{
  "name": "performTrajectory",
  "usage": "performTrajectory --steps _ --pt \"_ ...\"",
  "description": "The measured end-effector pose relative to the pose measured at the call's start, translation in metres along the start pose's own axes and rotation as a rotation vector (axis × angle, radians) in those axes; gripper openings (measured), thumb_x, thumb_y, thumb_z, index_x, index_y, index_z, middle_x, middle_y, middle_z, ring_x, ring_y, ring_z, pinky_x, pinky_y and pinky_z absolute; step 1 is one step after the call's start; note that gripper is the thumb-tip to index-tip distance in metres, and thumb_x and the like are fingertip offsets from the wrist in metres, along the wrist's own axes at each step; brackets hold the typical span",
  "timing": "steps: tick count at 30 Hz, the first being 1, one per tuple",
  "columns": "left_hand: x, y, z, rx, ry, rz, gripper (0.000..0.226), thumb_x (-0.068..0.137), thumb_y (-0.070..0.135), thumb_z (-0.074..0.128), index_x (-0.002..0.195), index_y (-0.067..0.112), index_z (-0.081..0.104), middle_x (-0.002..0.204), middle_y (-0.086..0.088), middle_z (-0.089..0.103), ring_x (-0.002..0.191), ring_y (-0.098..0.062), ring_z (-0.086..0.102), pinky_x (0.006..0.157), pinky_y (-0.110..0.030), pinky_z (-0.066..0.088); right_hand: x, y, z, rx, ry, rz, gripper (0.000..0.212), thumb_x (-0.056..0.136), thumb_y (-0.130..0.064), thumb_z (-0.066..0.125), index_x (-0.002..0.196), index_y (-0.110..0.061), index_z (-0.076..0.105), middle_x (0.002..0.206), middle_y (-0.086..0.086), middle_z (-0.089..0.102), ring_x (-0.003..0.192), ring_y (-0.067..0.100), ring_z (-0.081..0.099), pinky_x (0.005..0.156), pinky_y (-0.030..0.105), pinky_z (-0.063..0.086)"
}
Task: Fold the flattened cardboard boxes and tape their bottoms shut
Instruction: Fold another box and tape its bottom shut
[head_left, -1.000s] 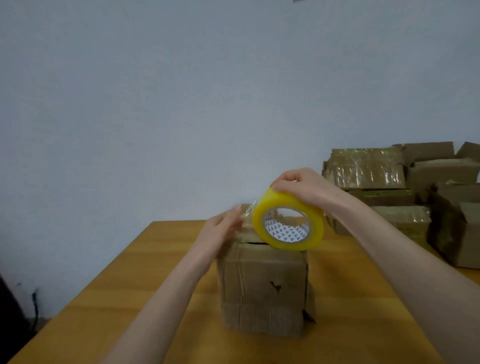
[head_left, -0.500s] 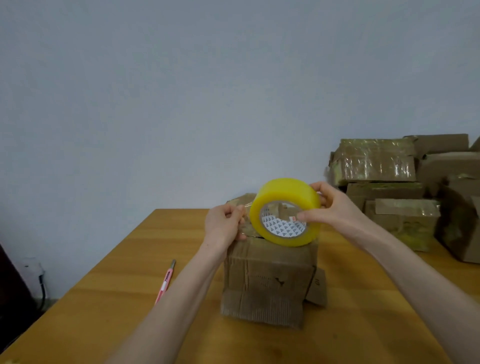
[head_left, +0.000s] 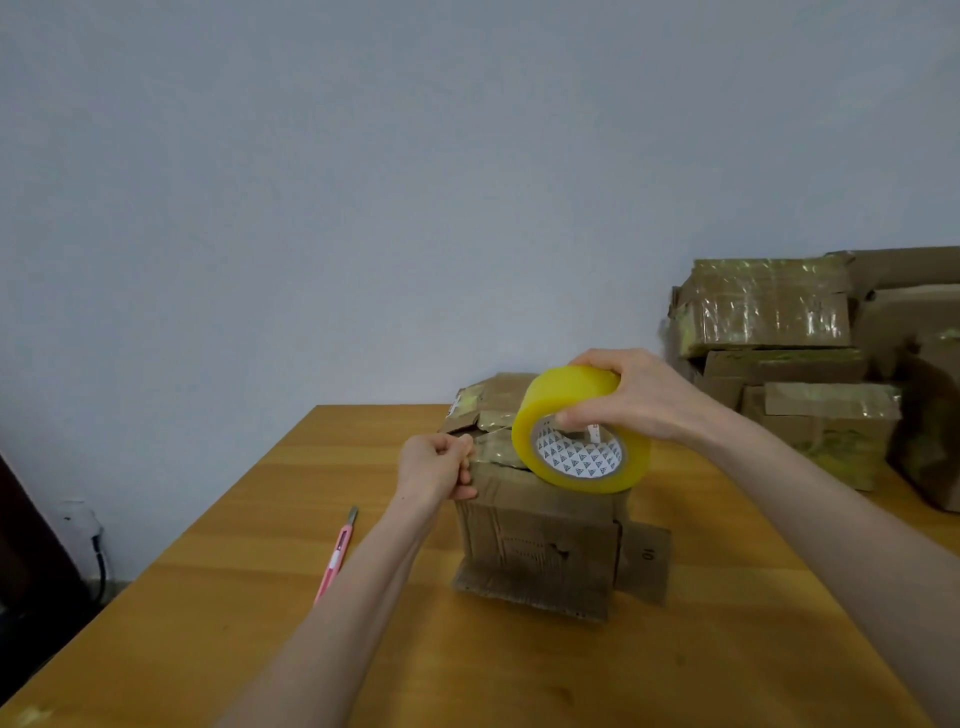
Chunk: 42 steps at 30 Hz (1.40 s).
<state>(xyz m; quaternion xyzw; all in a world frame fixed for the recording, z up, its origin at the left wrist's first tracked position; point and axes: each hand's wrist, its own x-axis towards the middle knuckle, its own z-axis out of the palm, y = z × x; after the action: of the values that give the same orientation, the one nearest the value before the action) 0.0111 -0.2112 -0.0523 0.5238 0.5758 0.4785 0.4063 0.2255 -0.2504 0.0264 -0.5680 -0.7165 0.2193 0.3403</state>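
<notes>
A worn cardboard box (head_left: 537, 545) stands on the wooden table (head_left: 519, 670), its folded flaps facing up. A yellow roll of clear tape (head_left: 571, 415) rests tilted on the box's top right edge, and my right hand (head_left: 631, 395) grips it from above, thumb inside the core. My left hand (head_left: 436, 470) pinches the tape's free end against the box's upper left corner. A short strip of tape stretches from that corner across the flaps to the roll. One loose flap marked 10 sticks out at the box's lower right.
A pink utility knife (head_left: 337, 556) lies on the table left of my left forearm. A pile of taped cardboard boxes (head_left: 789, 364) fills the back right of the table. A pale wall stands behind.
My right hand has shifted its grip to the top of the roll and lowered it onto the box. My left hand has slid down to the box's corner. The view has tilted down.
</notes>
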Motion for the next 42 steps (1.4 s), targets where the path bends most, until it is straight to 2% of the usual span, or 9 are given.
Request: performTrajectory --steps 5,9,13,18,22,25,30,37,42 --pt "0.014 0.000 0.008 0.051 0.014 -0.019 0.028 0.096 0.015 0.054 0.071 0.005 0.061 0.054 -0.004 0.049 0.042 -0.009 0.044 0.040 -0.016 0.043 0.013 -0.002 0.007 -0.132 0.034 0.034 0.062 0.067 -0.046 0.077 0.122 -0.026 0.056 0.117 -0.001 0.057 0.103 0.019 0.053 0.083 0.031 0.048" --pt "0.024 0.002 0.013 0.072 -0.011 -0.019 0.028 0.095 0.016 0.055 0.071 0.004 0.061 0.054 -0.002 0.048 0.044 -0.009 0.042 0.040 -0.016 0.039 0.015 0.005 -0.001 -0.121 0.045 0.065 0.062 0.069 -0.049 0.075 0.122 -0.023 0.055 0.112 -0.004 0.057 0.100 0.016 0.054 0.081 0.030 0.047" --pt "0.032 0.000 0.019 0.203 0.085 0.156 0.030 0.094 0.024 0.054 0.067 0.012 0.058 0.057 0.003 0.049 0.053 -0.010 0.041 0.050 -0.024 0.031 0.003 0.038 -0.005 0.045 0.031 0.179 0.070 0.064 -0.051 0.078 0.122 -0.021 0.053 0.112 -0.003 0.061 0.096 0.012 0.059 0.082 0.031 0.050" --pt "0.026 -0.009 0.039 0.053 0.100 0.190 0.023 0.096 0.028 0.047 0.080 0.014 0.057 0.072 0.002 0.054 0.070 -0.013 0.047 0.071 -0.034 0.040 -0.015 0.059 0.016 0.363 0.155 0.291 0.044 0.074 -0.047 0.072 0.108 -0.028 0.052 0.102 -0.009 0.058 0.086 0.003 0.053 0.065 0.025 0.044" --pt "0.015 -0.011 0.043 -0.050 0.062 0.142 0.021 0.098 0.027 0.046 0.084 0.015 0.056 0.079 -0.001 0.055 0.076 -0.016 0.050 0.073 -0.036 0.044 -0.025 0.059 0.023 0.644 0.148 0.355 0.040 0.069 -0.047 0.072 0.101 -0.032 0.053 0.113 -0.002 0.062 0.102 0.020 0.060 0.084 0.044 0.051" --pt "0.003 -0.011 0.044 -0.012 0.077 0.150 0.022 0.100 0.026 0.042 0.088 0.012 0.054 0.078 -0.003 0.054 0.071 -0.015 0.047 0.070 -0.035 0.042 -0.027 0.056 0.028 0.639 0.132 0.318 0.044 0.072 -0.045 0.071 0.108 -0.029 0.053 0.113 -0.001 0.062 0.103 0.021 0.061 0.085 0.042 0.051" --pt "0.006 -0.014 0.030 -0.031 0.166 0.085 0.025 0.100 0.023 0.042 0.079 0.017 0.053 0.089 -0.004 0.067 0.091 -0.025 0.062 0.088 -0.048 0.050 -0.026 0.053 0.023 0.347 0.098 0.219 0.049 0.073 -0.038 0.076 0.114 -0.027 0.053 0.105 -0.006 0.062 0.098 0.012 0.060 0.085 0.033 0.050" --pt "0.008 -0.012 0.024 0.006 0.191 0.155 0.023 0.099 0.020 0.045 0.078 0.015 0.053 0.071 -0.002 0.060 0.064 -0.017 0.054 0.060 -0.031 0.046 -0.019 0.043 0.016 0.013 0.161 0.122 0.042 0.070 -0.041 0.077 0.099 -0.019 0.057 0.089 0.002 0.062 0.084 0.022 0.060 0.074 0.041 0.050" --pt "0.003 -0.010 0.029 0.133 0.146 0.242 0.019 0.099 0.024 0.043 0.087 0.014 0.054 0.078 -0.001 0.059 0.067 -0.013 0.050 0.060 -0.027 0.038 -0.023 0.034 0.013 0.292 0.222 0.117 0.050 0.064 -0.038 0.082 0.104 -0.020 0.059 0.096 -0.002 0.066 0.087 0.014 0.063 0.078 0.036 0.054"
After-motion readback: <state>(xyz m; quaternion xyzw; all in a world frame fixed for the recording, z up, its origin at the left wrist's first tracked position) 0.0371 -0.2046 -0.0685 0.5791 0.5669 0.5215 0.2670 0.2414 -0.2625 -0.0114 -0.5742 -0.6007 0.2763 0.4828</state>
